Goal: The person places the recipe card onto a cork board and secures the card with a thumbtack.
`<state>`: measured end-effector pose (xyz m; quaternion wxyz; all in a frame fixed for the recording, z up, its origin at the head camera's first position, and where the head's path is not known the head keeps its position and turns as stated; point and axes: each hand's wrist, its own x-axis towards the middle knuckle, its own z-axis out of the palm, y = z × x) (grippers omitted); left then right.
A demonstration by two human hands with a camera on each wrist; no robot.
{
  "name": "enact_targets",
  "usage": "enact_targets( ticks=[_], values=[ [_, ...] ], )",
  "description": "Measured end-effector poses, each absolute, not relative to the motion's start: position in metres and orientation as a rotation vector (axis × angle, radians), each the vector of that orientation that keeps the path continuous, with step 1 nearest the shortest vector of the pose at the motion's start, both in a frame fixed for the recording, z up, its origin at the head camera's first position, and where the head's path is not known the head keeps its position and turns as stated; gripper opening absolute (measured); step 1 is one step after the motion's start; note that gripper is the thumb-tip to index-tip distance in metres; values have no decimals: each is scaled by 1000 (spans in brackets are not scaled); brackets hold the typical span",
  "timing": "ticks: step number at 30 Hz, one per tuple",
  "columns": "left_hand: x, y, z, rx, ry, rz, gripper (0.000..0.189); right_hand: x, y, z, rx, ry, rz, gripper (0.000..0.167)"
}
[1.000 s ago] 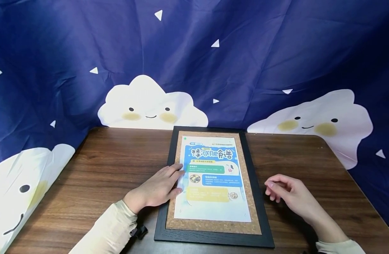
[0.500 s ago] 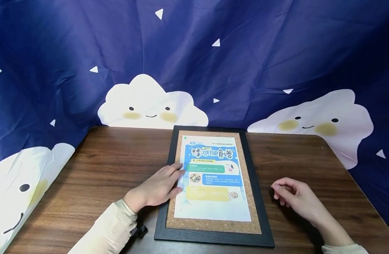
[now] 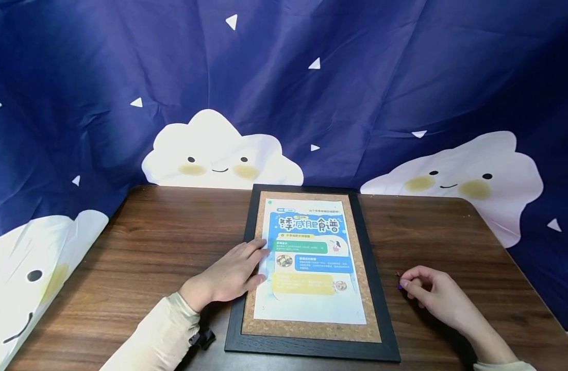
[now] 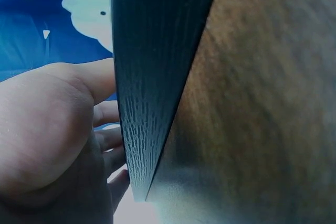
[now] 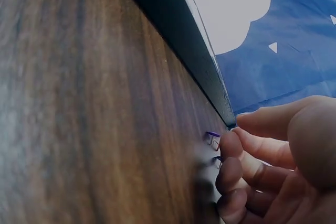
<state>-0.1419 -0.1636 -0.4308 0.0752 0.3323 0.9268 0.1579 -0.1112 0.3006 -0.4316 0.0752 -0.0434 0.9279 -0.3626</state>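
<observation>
A printed sheet point(image 3: 312, 306) with blue, green and yellow panels lies on a cork board point(image 3: 312, 330) with a black frame point(image 3: 312, 348). A green dot point(image 3: 270, 202) marks the sheet's top left corner. My left hand point(image 3: 228, 273) rests over the frame's left side, its extended fingertips on the sheet's left edge. To the right of the board, my right hand point(image 3: 434, 293) is low over the table, fingers bent and thumb close to the index fingertip. A small purple-headed tack point(image 5: 212, 134) and a darker one point(image 5: 217, 158) lie right beside these fingertips. I cannot tell whether the fingers pinch one.
The board lies on a brown wooden table point(image 3: 172, 232). Behind it hangs a dark blue cloth point(image 3: 335, 103) printed with white clouds. A small black object point(image 3: 202, 338) is at the left sleeve.
My right hand has shifted right and slightly toward me, and a purple bit and a small reddish bit now show at its fingertips. The left hand and the board have stayed put.
</observation>
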Motion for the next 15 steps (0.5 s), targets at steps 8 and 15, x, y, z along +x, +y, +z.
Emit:
enact_targets(
  ticks=[8,15],
  values=[
    [-142,-164,-431,991,2775,476,60,-111,298,-435,-164,2944,-886,7],
    [-141,-164,-429,1009,2778,494,58,-113,296,-436,-144,2986,-790,6]
  ],
)
